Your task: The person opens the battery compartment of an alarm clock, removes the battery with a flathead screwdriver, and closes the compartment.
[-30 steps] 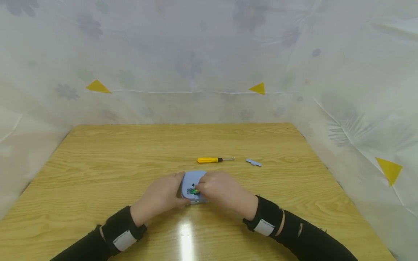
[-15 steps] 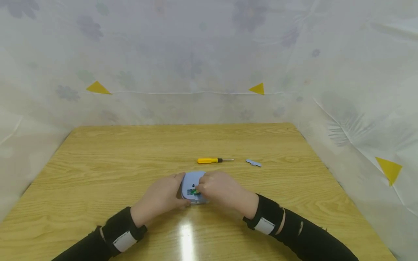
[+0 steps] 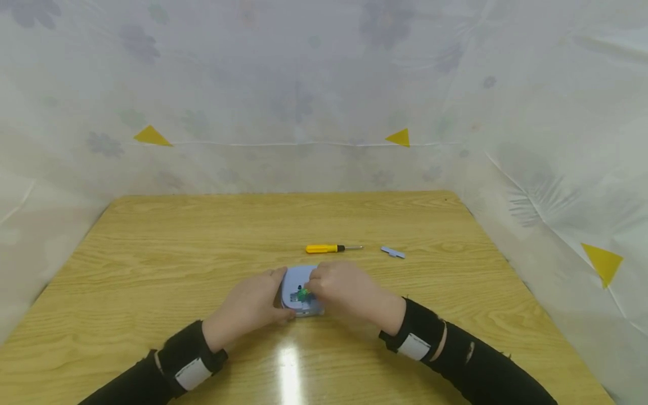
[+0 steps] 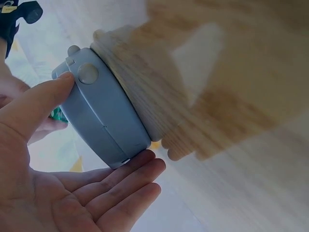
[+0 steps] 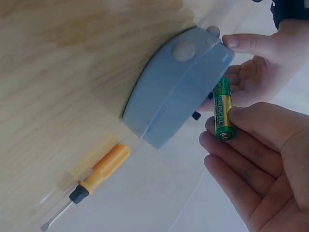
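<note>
A light-blue rounded plastic device [image 3: 298,274] lies on the table with its recessed compartment [image 3: 305,306] facing up. My left hand [image 3: 248,301] holds it from the left, the thumb [image 4: 60,87] on the near side by a round knob and the fingers at the far side. Between the thumb and fingers of my right hand [image 3: 344,287] is a green and gold battery [image 5: 222,110], pinched over the compartment. The right wrist view shows the battery tilted, one end toward the device. My right hand partly hides the device's right side in the head view.
Beyond the device, a yellow-handled screwdriver [image 3: 324,248] lies on the wooden table [image 3: 177,242]. To its right is a small light-blue cover piece [image 3: 393,252] with a tab. Patterned sheeting [image 3: 293,84] hangs behind and at both sides.
My right hand and forearm have shifted slightly right, and the green battery sits a little higher over the compartment. The left hand, device, screwdriver and cover piece stay where they were.
</note>
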A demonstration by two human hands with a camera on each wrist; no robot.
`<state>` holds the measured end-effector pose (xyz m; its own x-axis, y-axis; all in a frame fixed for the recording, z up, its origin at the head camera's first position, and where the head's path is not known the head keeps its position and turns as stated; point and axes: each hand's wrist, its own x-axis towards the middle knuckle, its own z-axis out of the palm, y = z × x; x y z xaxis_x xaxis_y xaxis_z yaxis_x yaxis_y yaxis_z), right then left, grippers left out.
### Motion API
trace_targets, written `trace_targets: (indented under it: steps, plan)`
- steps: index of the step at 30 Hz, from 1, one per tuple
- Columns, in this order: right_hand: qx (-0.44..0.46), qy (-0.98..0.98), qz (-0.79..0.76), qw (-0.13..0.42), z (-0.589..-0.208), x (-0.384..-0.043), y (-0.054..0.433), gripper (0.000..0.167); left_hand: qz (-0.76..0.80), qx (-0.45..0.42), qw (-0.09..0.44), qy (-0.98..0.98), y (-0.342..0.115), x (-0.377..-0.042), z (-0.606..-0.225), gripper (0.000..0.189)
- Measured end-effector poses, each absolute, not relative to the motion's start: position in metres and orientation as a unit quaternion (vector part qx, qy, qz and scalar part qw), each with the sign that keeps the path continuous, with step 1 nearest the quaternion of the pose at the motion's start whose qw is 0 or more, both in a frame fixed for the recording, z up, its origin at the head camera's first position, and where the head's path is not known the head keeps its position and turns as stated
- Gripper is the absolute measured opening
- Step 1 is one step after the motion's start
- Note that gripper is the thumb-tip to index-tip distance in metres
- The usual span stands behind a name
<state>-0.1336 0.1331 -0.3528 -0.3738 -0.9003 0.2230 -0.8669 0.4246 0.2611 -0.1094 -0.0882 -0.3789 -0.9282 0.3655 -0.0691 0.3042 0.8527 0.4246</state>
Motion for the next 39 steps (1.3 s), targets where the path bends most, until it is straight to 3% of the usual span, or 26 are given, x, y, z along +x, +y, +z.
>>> trace_targets:
  steps: [21, 39]
  plan:
    - [0.437, -0.872, 0.007, 0.219, -0.342, -0.172, 0.178, 0.012, 0.199, 0.171, 0.075, 0.962, -0.087, -0.108, -0.379, 0.096]
    - [0.306, -0.927, 0.035, 0.215, -0.345, -0.203, 0.251, 0.014, 0.202, 0.166, 0.08, 0.962, -0.086, -0.109, -0.381, 0.096]
